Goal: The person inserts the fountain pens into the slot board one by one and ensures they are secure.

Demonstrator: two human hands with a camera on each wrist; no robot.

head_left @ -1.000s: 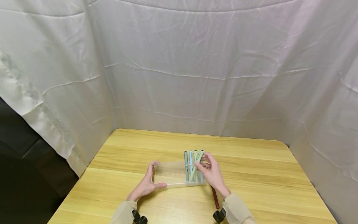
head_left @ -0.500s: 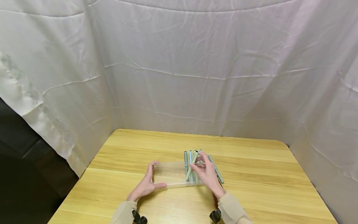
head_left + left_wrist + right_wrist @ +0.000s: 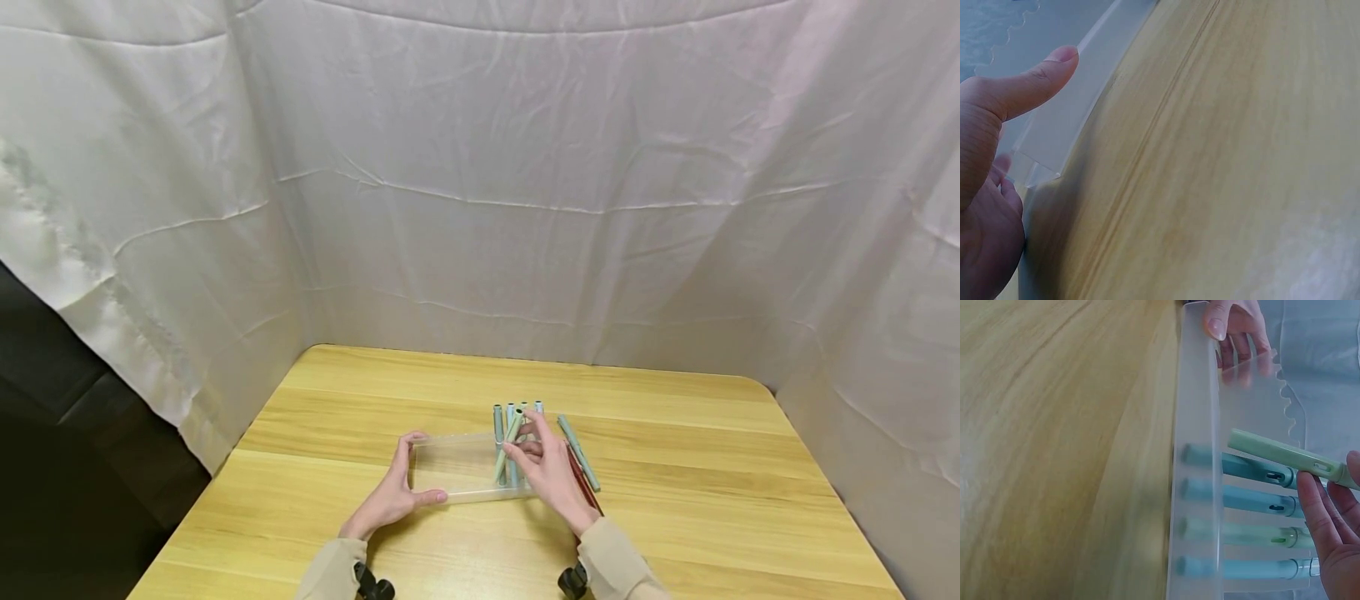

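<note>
With the left grip [image 3: 397,492] clasping the clear notched tray [image 3: 1197,394] and the right grip [image 3: 551,467] pinching a tilted pale-green pen [image 3: 1279,450], best align it with the tray's teal pen [image 3: 1250,467] before lowering.

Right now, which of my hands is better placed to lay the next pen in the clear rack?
Probably your right hand: it pinches a light green pen, slanting above the clear rack where other pens lie. Your left hand holds the rack's left end and no pen.
</note>
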